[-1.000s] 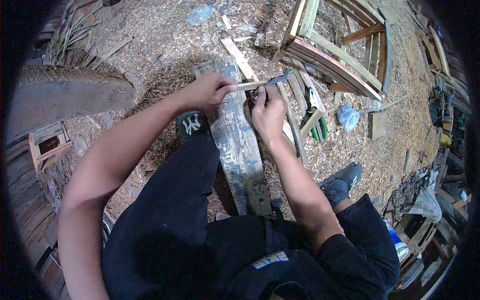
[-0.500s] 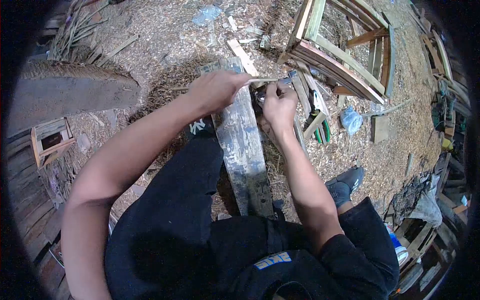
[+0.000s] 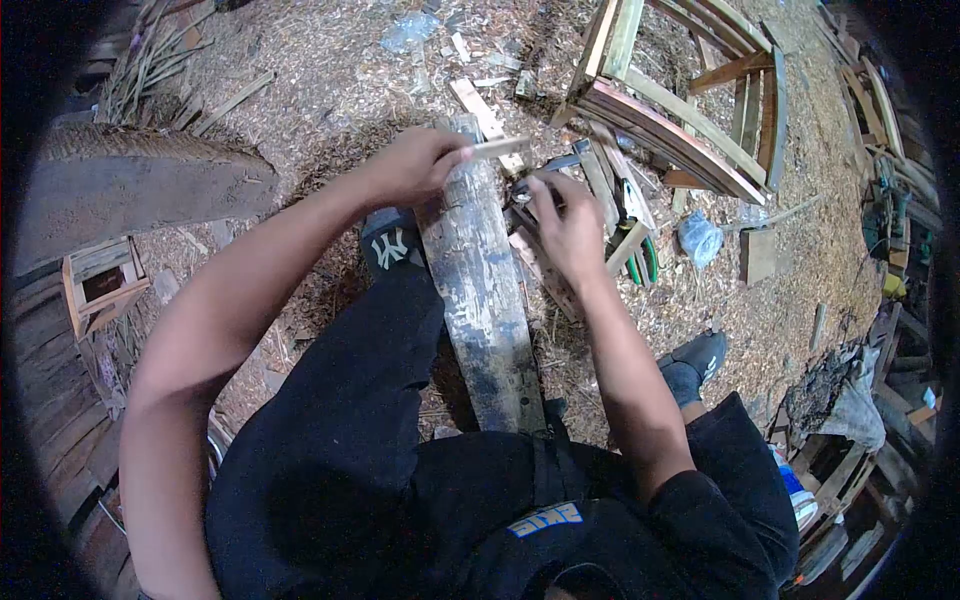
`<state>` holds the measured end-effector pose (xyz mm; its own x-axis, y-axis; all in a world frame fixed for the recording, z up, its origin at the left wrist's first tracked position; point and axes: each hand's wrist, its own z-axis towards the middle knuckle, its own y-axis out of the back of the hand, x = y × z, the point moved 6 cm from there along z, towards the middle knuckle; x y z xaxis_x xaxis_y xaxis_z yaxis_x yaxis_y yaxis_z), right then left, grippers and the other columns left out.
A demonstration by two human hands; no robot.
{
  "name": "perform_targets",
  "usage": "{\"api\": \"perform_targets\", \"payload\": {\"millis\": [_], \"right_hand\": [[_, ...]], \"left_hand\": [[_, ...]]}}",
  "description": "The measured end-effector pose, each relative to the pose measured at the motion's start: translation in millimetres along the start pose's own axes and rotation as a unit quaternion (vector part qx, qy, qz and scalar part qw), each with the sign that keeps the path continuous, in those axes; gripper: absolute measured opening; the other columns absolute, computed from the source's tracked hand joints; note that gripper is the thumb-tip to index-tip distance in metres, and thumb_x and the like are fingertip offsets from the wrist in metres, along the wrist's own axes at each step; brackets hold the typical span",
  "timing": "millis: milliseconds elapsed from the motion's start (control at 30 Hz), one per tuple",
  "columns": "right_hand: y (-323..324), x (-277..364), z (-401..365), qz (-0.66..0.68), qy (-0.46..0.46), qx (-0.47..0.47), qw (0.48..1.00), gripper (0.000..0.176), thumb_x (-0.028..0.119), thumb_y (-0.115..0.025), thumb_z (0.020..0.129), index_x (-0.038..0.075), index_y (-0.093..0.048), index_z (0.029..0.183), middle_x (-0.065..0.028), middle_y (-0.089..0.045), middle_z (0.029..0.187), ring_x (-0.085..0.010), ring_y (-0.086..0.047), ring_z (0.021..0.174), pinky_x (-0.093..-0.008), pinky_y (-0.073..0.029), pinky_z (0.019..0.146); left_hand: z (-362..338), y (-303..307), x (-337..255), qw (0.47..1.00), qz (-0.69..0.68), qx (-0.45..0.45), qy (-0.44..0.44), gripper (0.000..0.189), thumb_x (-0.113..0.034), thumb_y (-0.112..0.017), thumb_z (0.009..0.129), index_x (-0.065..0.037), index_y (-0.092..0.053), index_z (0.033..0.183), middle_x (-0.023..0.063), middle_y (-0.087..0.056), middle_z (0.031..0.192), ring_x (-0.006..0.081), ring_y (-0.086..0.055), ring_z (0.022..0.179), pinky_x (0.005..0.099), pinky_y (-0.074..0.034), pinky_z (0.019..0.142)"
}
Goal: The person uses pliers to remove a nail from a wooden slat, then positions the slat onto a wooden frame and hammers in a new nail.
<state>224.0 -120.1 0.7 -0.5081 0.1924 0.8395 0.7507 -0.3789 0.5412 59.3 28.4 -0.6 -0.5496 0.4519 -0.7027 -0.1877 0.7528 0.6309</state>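
My left hand [image 3: 422, 166] is closed on one end of a thin wooden stick [image 3: 499, 148], which points right above the far end of a worn plank [image 3: 478, 270]. The plank runs from between my legs away from me. To the right of the plank, my right hand [image 3: 565, 215] has bent fingers at a small dark metal object [image 3: 522, 190]; whether it grips it is hard to make out. Beyond that hand lies a dark tool [image 3: 563, 161] among wood offcuts. Green-handled pliers [image 3: 643, 262] rest right of my right wrist.
A slatted wooden frame [image 3: 675, 135] stands at the upper right, near a blue plastic bag [image 3: 700, 240] and a small wood block [image 3: 758, 257]. A large beam [image 3: 150, 190] is at the left, above a small wooden box frame [image 3: 105, 285]. Wood chips cover the ground.
My left hand has moved slightly left with the stick, whose broad face now shows. My right hand has come down and back, and its fingers have shifted away from the stick's far end.
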Motion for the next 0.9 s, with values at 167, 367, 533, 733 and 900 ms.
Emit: {"api": "perform_targets", "payload": {"millis": [167, 367, 533, 733, 900], "right_hand": [[68.2, -45.3, -32.1, -0.126, 0.043, -0.169, 0.977, 0.013, 0.003, -0.066, 0.095, -0.002, -0.073, 0.104, -0.0217, -0.071, 0.096, -0.0380, -0.068, 0.091, -0.0447, -0.053, 0.083], [116.0, -109.5, -54.0, -0.224, -0.027, -0.179, 0.957, 0.022, -0.004, -0.063, 0.090, -0.002, -0.068, 0.111, -0.0208, -0.063, 0.103, -0.0426, -0.060, 0.098, -0.0469, -0.048, 0.090], [122.5, -122.4, -57.5, -0.168, -0.081, -0.122, 0.975, 0.020, 0.007, -0.072, 0.089, -0.005, -0.068, 0.104, -0.0260, -0.065, 0.100, -0.0444, -0.063, 0.097, -0.0499, -0.050, 0.088], [117.7, -131.3, -62.6, -0.204, -0.123, -0.059, 0.969, 0.039, 0.026, -0.078, 0.091, -0.004, -0.068, 0.113, -0.0253, -0.068, 0.099, -0.0400, -0.066, 0.094, -0.0472, -0.052, 0.085], [99.8, -125.8, -69.7, -0.146, -0.302, 0.058, 0.940, 0.057, 0.034, -0.084, 0.087, -0.007, -0.062, 0.120, -0.0274, -0.072, 0.104, -0.0401, -0.070, 0.097, -0.0466, -0.054, 0.087]], "left_hand": [[-3.5, 14.6, 8.5, 1.000, 0.014, -0.021, 0.014, 0.031, -0.022, -0.053, 0.107, -0.003, -0.068, 0.127, 0.0171, -0.071, 0.089, 0.0231, -0.065, 0.077, 0.0398, -0.052, 0.076], [-1.8, 13.1, 28.2, 0.999, 0.004, -0.022, 0.024, 0.035, -0.026, -0.055, 0.107, -0.001, -0.068, 0.128, 0.0208, -0.074, 0.106, 0.0266, -0.070, 0.095, 0.0400, -0.053, 0.088], [-4.0, 17.4, 22.7, 0.998, 0.004, -0.042, 0.045, 0.037, -0.028, -0.055, 0.107, -0.001, -0.067, 0.128, 0.0211, -0.074, 0.107, 0.0260, -0.069, 0.096, 0.0399, -0.052, 0.089], [4.5, 12.4, 22.2, 0.998, 0.008, -0.005, 0.056, 0.036, -0.028, -0.053, 0.108, -0.001, -0.067, 0.128, 0.0197, -0.073, 0.104, 0.0250, -0.067, 0.095, 0.0400, -0.052, 0.089], [7.8, 11.5, 25.8, 0.999, 0.018, -0.006, 0.036, 0.035, -0.028, -0.053, 0.109, -0.001, -0.067, 0.126, 0.0200, -0.073, 0.103, 0.0249, -0.067, 0.094, 0.0401, -0.052, 0.088]]}}
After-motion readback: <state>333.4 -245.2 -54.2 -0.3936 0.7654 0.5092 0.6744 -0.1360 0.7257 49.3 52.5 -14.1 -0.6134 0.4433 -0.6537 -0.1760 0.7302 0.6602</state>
